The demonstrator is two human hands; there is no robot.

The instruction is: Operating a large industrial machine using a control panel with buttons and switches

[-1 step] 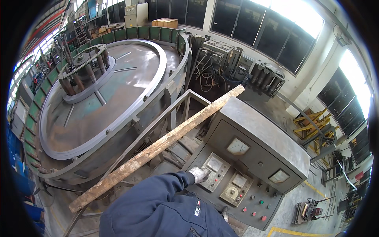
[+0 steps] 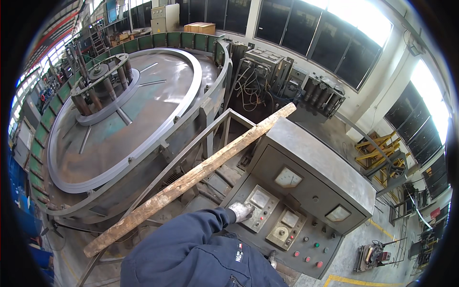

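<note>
From the head view, I had my left hand (image 2: 241,212), in a pale work glove, on the near-left side of a small control box (image 2: 263,210). Its fingers were bent onto the spot where the other box carried a dial, so I judged they were on a knob, but the glove covered it and I could not tell whether they pinched it or only rested there. Coming in from the left, the hand left the box's meter (image 2: 260,199) uncovered just beyond the fingertips, probably so the needle could be read.

To the right of that grip sat the second control box (image 2: 296,219) with its dial (image 2: 282,233) in plain sight, and farther right a green button (image 2: 316,244) and a red button (image 2: 320,264). Ahead, the cabinet (image 2: 325,162) held a large gauge (image 2: 288,177), tilted where I could glance up at it.

My right hand (image 2: 272,259) was lower and nearer me, by the panel's near edge, mostly behind the jacket (image 2: 205,253); I could not make out its grip. It looked placed for steadiness.

Beyond the left hand, a rough wooden beam (image 2: 191,177) slanted across, seemingly as a barrier before the big round table (image 2: 158,103).
</note>
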